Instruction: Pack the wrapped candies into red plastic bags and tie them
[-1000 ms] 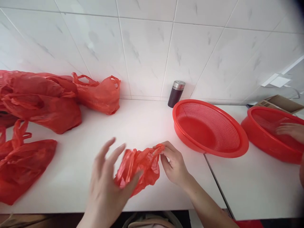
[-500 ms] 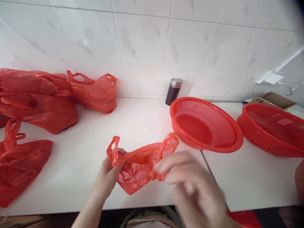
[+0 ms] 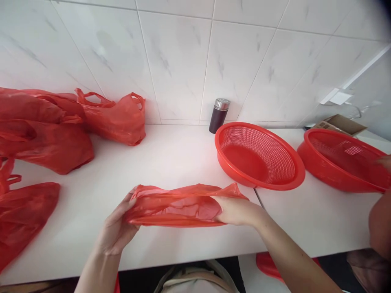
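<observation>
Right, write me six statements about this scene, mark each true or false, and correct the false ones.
1. The left hand holds one edge of a red bag. True.
2. Blue bags lie at the picture's left. False: bulging red bags lie there.
3. The right hand reaches into the mouth of the held bag. True.
4. The dark flask stands upright near the tiled wall. True.
5. The flask wears a red cap. False: it wears a silver-coloured cap.
6. Only bags stand to the flask's right. False: a perforated red basket and a cardboard box are there.
</observation>
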`<state>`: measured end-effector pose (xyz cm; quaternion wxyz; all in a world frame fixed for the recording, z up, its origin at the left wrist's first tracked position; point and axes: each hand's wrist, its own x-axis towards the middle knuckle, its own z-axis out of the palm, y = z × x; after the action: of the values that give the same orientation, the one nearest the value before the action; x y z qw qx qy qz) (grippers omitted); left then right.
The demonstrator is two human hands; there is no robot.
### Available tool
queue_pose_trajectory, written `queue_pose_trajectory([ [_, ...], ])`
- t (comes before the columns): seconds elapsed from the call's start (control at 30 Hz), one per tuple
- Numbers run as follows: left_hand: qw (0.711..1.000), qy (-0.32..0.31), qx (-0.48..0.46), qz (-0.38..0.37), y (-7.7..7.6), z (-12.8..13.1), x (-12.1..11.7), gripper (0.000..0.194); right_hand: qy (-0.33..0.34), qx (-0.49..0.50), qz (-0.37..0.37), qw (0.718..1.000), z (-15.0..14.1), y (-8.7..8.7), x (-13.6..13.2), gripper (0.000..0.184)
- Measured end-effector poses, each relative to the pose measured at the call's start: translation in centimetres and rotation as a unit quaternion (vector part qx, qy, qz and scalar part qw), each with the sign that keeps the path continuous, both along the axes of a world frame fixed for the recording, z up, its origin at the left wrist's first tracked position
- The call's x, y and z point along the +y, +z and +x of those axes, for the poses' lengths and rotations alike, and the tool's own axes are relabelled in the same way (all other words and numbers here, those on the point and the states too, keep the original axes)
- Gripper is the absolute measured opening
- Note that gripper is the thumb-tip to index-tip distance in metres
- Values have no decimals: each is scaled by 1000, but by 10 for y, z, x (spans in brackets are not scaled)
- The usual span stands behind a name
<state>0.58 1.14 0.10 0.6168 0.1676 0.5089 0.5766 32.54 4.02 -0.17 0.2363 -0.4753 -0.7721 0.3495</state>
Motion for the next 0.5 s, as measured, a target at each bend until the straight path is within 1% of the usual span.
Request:
queue_pose_trajectory([
  [0.03, 1000, -17, -10, 8, -3, 4, 1, 48, 26, -14, -19, 999, 0, 2, 2, 32],
  [0.07, 999, -34, -1, 26, -5, 6, 2, 54, 36, -25, -28, 999, -1, 6, 3, 37],
  [0.1, 997, -51, 26, 47, -9, 7, 1, 53, 38, -36, -34, 998, -2, 10, 4, 43],
  [0.17, 987, -93, 106, 79, -15, 4, 1, 35, 46, -47, -45, 997, -3, 21, 2, 55],
  [0.2, 979, -115, 146, 82, -19, 0, 0, 25, 61, -33, -53, 996, -2, 29, -1, 59],
  [0.23, 970, -139, 182, 76, -22, -4, 0, 20, 86, -6, -65, 994, 0, 38, -5, 59],
  [0.27, 962, -162, 211, 60, -24, -8, 0, 21, 120, 31, -83, 989, 6, 47, -10, 57],
  [0.3, 956, -181, 226, 41, -26, -12, 0, 27, 155, 75, -102, 980, 13, 56, -15, 52],
  [0.33, 955, -187, 229, 23, -27, -15, 0, 34, 177, 119, -112, 971, 24, 64, -20, 47],
  [0.37, 958, -185, 220, 7, -27, -17, 0, 41, 171, 158, -105, 967, 36, 70, -24, 44],
  [0.4, 962, -179, 205, -6, -27, -18, -1, 46, 129, 187, -75, 971, 51, 74, -26, 43],
  [0.43, 967, -171, 189, -15, -26, -19, -2, 50, 44, 198, -22, 979, 68, 76, -27, 41],
  [0.47, 971, -161, 178, -22, -26, -20, -3, 51, -70, 183, 50, 979, 86, 75, -25, 38],
  [0.5, 973, -150, 174, -29, -27, -22, -4, 51, -198, 140, 128, 962, 104, 73, -22, 34],
])
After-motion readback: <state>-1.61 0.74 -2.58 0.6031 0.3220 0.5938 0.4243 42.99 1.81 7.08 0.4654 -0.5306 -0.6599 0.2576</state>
